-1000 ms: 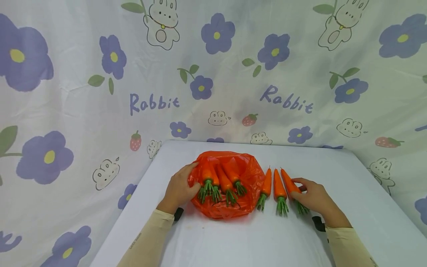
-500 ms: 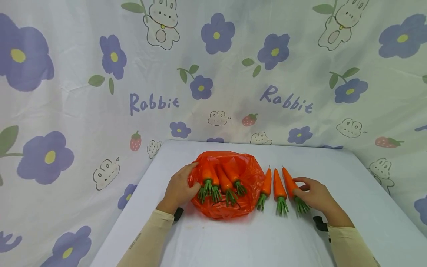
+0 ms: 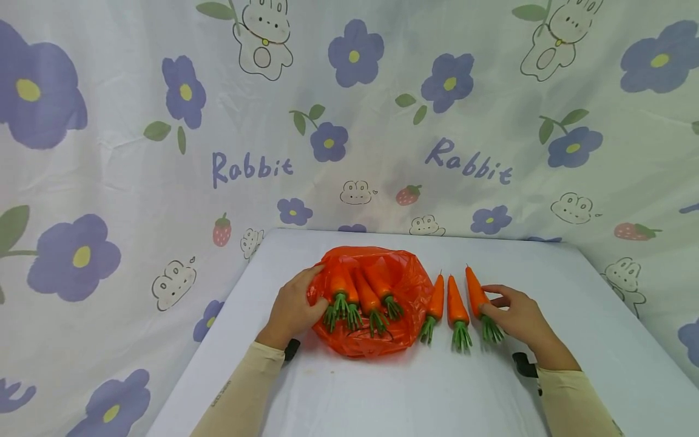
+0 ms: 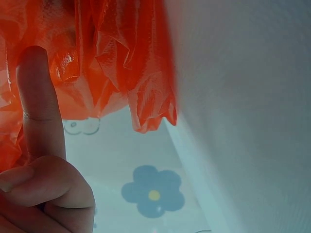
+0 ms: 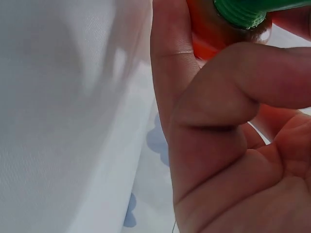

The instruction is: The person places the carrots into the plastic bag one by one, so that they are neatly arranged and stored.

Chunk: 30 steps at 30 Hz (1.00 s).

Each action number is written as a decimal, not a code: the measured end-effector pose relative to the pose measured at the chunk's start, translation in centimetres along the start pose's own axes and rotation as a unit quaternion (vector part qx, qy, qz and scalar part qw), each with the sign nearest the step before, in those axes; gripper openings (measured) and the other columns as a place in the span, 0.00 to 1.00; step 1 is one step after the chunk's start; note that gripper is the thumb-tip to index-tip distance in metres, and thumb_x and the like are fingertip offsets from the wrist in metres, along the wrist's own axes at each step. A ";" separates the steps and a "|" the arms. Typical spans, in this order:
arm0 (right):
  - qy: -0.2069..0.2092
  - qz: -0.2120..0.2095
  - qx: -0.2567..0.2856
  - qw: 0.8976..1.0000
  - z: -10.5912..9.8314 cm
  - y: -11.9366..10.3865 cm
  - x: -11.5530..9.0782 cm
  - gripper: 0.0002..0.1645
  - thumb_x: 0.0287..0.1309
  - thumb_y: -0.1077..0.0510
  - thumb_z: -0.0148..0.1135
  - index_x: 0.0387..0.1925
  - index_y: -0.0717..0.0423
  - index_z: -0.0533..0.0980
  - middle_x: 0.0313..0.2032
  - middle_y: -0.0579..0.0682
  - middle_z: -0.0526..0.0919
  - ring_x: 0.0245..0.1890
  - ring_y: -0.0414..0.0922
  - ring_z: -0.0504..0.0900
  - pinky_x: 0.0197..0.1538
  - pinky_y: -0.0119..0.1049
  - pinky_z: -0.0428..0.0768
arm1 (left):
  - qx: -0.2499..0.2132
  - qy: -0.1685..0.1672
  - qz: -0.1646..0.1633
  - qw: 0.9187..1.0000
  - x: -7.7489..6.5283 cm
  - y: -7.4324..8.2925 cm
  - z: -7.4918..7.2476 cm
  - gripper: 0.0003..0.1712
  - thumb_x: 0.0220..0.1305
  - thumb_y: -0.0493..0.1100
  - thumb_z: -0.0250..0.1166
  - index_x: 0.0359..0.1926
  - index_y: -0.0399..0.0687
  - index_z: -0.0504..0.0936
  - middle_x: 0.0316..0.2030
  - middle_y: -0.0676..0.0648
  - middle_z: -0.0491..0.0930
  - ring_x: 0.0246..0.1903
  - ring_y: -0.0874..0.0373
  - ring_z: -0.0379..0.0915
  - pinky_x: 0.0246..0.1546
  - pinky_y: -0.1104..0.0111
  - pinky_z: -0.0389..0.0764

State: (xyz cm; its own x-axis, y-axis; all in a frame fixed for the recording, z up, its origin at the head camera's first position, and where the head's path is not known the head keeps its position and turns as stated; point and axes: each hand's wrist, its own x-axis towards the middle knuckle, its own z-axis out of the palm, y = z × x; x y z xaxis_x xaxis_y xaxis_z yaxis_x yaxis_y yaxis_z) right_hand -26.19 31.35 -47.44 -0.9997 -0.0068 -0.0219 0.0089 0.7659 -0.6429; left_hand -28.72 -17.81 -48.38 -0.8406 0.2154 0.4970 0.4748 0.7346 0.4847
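Observation:
An orange-red plastic bag [image 3: 377, 348] lies spread on the table, with several carrots [image 3: 368, 296] on it, their green stem ends pointing toward me. My left hand [image 3: 290, 308] holds the bag's left side between thumb and fingers. One finger lies against the crinkled plastic [image 4: 114, 53] in the left wrist view. At the right end of a row of three carrots, my right hand [image 3: 516, 318] grips a carrot [image 3: 475, 290] near its stem end. Its green stem base [image 5: 240, 12] shows above my curled fingers in the right wrist view. The middle carrot [image 3: 457, 303] and left carrot [image 3: 436, 298] lie beside it.
The white table [image 3: 404, 400] reaches back to a hanging cloth [image 3: 382, 121] printed with flowers and rabbits. The left carrot of the row lies right at the bag's right edge.
The right hand has turned its carrot straighter, and its tip has swung right, away from the middle carrot. The left hand and bag stay in place.

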 end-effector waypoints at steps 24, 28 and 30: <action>-0.022 -0.044 0.224 0.973 -0.4 -2.0 -0.5 0.42 0.67 0.40 0.70 0.77 0.46 0.69 0.61 0.66 0.79 0.34 0.50 0.83 0.31 0.37 0.83 | -0.003 0.003 -0.002 1.000 0.0 0.2 -0.5 0.39 0.57 0.43 0.69 0.72 0.47 0.75 0.64 0.46 0.80 0.61 0.47 0.79 0.62 0.48 0.80; -0.038 -0.071 0.256 0.963 -0.4 -3.1 -0.7 0.40 0.68 0.44 0.70 0.76 0.47 0.69 0.60 0.66 0.79 0.23 0.50 0.73 0.24 0.35 0.76 | -0.004 0.008 0.006 1.000 0.0 0.1 -0.4 0.39 0.57 0.44 0.69 0.72 0.47 0.75 0.65 0.46 0.80 0.61 0.47 0.79 0.62 0.48 0.79; -0.046 -0.087 0.264 0.959 -0.5 -3.7 -0.8 0.38 0.69 0.47 0.70 0.76 0.47 0.69 0.60 0.65 0.79 0.22 0.49 0.72 0.22 0.35 0.74 | -0.004 0.009 0.007 1.000 0.0 0.0 -0.3 0.39 0.58 0.44 0.68 0.72 0.47 0.75 0.65 0.46 0.80 0.62 0.48 0.78 0.63 0.48 0.79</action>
State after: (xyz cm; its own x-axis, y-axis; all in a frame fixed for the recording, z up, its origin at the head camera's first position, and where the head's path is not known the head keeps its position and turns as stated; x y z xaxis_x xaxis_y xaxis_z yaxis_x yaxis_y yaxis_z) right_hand -25.46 28.88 -44.63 -0.9811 -0.1808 0.0683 -0.1236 0.3154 -0.9409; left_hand -28.64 -17.99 -48.14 -0.8289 0.2136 0.5170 0.4884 0.7269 0.4828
